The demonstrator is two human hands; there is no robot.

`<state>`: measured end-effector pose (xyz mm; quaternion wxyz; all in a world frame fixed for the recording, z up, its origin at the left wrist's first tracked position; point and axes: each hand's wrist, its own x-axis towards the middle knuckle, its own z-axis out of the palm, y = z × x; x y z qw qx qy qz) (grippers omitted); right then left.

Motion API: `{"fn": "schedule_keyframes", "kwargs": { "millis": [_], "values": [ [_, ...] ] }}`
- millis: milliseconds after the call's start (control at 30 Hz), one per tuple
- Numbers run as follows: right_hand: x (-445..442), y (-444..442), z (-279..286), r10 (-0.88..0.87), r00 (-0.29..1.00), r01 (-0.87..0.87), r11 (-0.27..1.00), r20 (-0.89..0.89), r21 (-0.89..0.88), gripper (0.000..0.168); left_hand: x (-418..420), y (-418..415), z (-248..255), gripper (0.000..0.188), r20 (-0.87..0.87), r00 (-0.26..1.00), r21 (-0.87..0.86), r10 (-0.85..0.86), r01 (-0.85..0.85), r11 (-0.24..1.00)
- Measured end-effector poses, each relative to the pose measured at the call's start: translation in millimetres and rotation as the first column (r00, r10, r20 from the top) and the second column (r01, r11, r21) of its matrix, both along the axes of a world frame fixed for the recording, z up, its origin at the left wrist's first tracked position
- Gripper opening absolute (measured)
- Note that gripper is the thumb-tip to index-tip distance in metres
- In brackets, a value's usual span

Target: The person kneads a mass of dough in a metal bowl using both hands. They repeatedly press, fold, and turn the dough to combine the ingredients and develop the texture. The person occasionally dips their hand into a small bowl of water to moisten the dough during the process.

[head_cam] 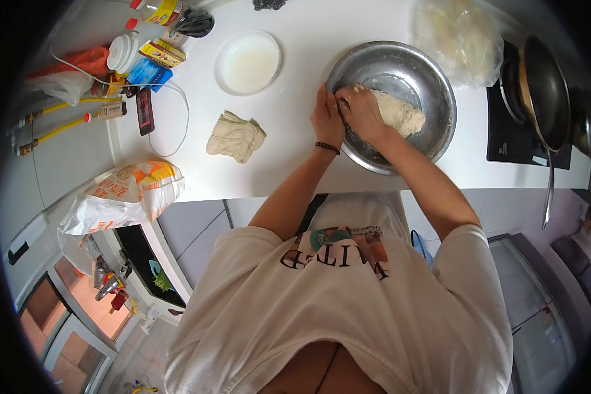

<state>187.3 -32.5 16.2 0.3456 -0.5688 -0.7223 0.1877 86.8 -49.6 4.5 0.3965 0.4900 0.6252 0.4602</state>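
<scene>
A wide metal mixing bowl [426, 64] stands on the white counter, with a rough lump of pale dough [399, 112] inside it. My left hand [326, 117], with a dark beaded bracelet at its wrist, grips the bowl's left rim. Inside the bowl, my right hand [362, 111] is bent over the left end of the dough, its fingertips near the inner wall and close to my left hand. Those fingertips are partly hidden, and whether they pinch any dough is unclear. Left of the bowl lie a shallow white dish [247, 62] of cloudy liquid and a folded beige cloth [235, 137].
A phone [145, 112] with a white cable, bottles [160, 12] and small packets stand at the left. A printed flour bag [123, 194] sits at the counter's left edge. To the right are a filled plastic bag [458, 44] and a frying pan [546, 93] over a black cooktop [509, 143].
</scene>
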Motion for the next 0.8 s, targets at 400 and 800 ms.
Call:
{"fn": "schedule_keyframes", "kwargs": {
  "millis": [400, 800],
  "values": [
    [35, 18, 4, 0.254, 0.965, -0.227, 0.934, 0.066, -0.276, 0.034, 2, 4, -9, 0.029, 0.059, 0.998, 0.030, -0.011, 0.009, 1.000],
    [62, -10, 54, 0.322, 0.912, -0.112, 0.793, 0.256, -0.599, 0.060, 9, 4, -7, 0.033, -0.004, 0.999, 0.069, 0.045, -0.044, 0.997]
  ]
}}
